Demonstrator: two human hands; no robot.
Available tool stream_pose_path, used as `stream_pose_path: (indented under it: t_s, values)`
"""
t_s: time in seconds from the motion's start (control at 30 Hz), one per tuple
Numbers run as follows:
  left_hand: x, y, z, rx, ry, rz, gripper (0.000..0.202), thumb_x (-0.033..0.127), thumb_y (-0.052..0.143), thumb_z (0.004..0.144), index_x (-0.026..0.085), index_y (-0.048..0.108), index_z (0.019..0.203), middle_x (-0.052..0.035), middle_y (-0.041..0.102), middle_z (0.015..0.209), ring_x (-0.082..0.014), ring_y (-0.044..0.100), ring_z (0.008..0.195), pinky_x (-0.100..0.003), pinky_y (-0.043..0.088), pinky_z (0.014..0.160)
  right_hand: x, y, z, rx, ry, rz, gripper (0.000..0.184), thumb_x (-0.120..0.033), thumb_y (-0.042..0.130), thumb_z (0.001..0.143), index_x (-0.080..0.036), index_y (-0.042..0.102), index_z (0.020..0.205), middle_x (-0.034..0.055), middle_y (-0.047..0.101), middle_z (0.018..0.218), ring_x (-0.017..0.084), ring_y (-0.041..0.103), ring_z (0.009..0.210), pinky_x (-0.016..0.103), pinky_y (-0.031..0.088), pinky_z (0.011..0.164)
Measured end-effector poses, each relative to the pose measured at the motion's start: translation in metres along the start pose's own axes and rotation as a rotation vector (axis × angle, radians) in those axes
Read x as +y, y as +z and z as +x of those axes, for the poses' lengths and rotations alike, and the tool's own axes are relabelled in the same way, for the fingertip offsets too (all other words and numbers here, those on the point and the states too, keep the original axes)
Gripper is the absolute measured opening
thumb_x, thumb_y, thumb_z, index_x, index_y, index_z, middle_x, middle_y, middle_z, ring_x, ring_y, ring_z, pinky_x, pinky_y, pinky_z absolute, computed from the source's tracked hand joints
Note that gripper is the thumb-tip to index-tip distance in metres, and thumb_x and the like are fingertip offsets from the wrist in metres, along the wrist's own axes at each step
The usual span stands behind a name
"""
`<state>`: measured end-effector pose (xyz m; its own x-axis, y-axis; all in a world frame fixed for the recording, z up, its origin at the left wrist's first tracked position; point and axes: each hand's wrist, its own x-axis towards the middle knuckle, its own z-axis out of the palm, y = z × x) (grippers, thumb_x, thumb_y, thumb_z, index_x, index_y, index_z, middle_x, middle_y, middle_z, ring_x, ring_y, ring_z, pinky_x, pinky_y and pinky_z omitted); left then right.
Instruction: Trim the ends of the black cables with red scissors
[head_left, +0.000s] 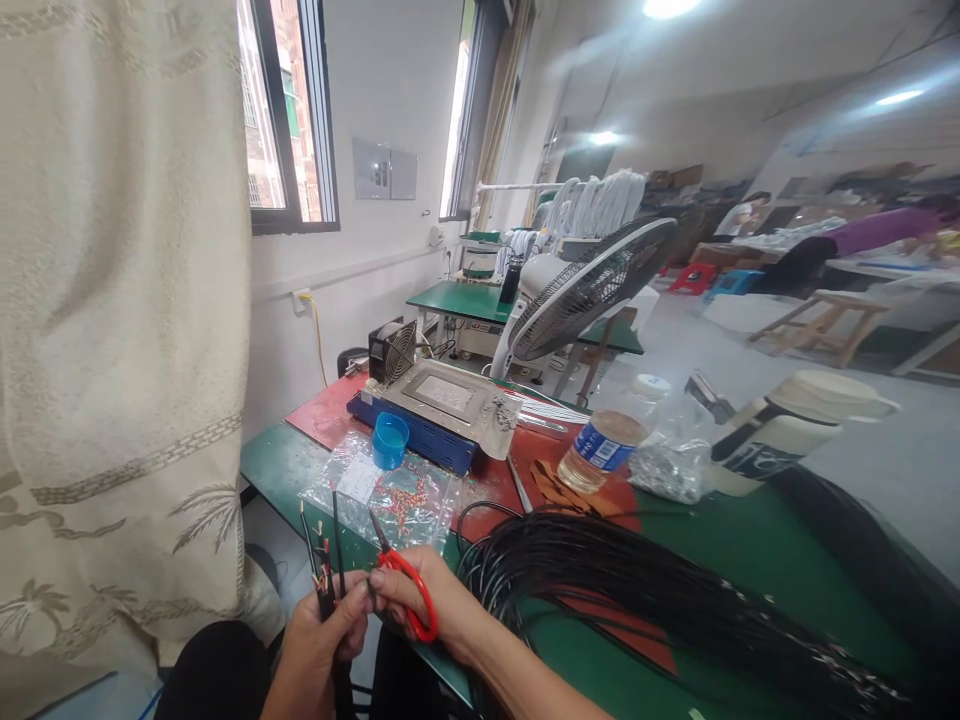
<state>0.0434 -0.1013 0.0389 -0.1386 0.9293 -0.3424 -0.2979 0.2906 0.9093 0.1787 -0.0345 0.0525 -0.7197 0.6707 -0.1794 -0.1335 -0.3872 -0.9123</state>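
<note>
In my left hand (319, 635), the fingers are wrapped round several black cables (337, 545). Their upper ends fan out, and some show thin red and pale inner wires. My right hand (442, 590) grips a pair of scissors (429, 612) with red handles, its dark blades pointing up and away from me. My right thumb and fingertips meet the left hand's fingertips at a short dark piece, perhaps a cable end. Just beyond the hands lies a clear plastic bag (439, 500) with small orange-red bits (405, 500) scattered over it.
A blue cup (390, 440) stands before a blue-based machine (442, 400) with a small fan. At right lie a big bundle of black cables (600, 560), a bottle of liquid (600, 450), tweezers (519, 484) and a pale jug (795, 425). A standing fan (592, 290) rises behind.
</note>
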Motion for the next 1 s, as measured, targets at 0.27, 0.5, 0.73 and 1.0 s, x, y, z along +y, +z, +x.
stream_pose_path:
  t_s: [0.27, 0.5, 0.73, 1.0]
  values:
    - [0.006, 0.013, -0.008, 0.003, 0.024, -0.018, 0.038, 0.046, 0.057, 0.071, 0.010, 0.047, 0.066, 0.0045, 0.029, 0.043, -0.0021, 0.019, 0.043, -0.020, 0.008, 0.047, 0.003, -0.001, 0.002, -0.021, 0.016, 0.104, 0.051, -0.057, 0.061, 0.068, -0.008, 0.052, 0.059, -0.0012, 0.041, 0.040, 0.006, 0.035, 0.032, 0.017, 0.022, 0.031]
    - [0.007, 0.014, -0.010, -0.042, 0.027, -0.067, 0.036, 0.045, 0.052, 0.076, 0.012, 0.042, 0.063, 0.0044, 0.027, 0.044, -0.0032, 0.018, 0.042, -0.021, 0.009, 0.047, 0.008, -0.003, 0.002, -0.100, 0.153, 0.134, 0.053, -0.060, 0.062, 0.064, -0.009, 0.052, 0.061, -0.0017, 0.041, 0.041, 0.006, 0.035, 0.031, 0.017, 0.020, 0.030]
    - [0.000, 0.003, -0.004, -0.089, 0.046, 0.056, 0.039, 0.050, 0.052, 0.075, 0.012, 0.046, 0.070, 0.0037, 0.032, 0.046, -0.0035, 0.023, 0.043, -0.021, 0.012, 0.046, 0.007, 0.002, 0.002, -0.056, -0.021, 0.080, 0.051, -0.057, 0.060, 0.068, -0.008, 0.052, 0.058, -0.0011, 0.040, 0.039, 0.006, 0.034, 0.030, 0.018, 0.024, 0.032]
    - [0.009, 0.012, -0.010, 0.054, 0.076, -0.007, 0.036, 0.046, 0.055, 0.074, 0.011, 0.048, 0.075, 0.0050, 0.029, 0.047, -0.0027, 0.022, 0.044, -0.020, 0.011, 0.046, 0.007, 0.003, 0.000, -0.046, -0.054, -0.035, 0.045, -0.051, 0.068, 0.063, -0.008, 0.053, 0.061, -0.0016, 0.042, 0.042, 0.005, 0.035, 0.033, 0.017, 0.024, 0.033]
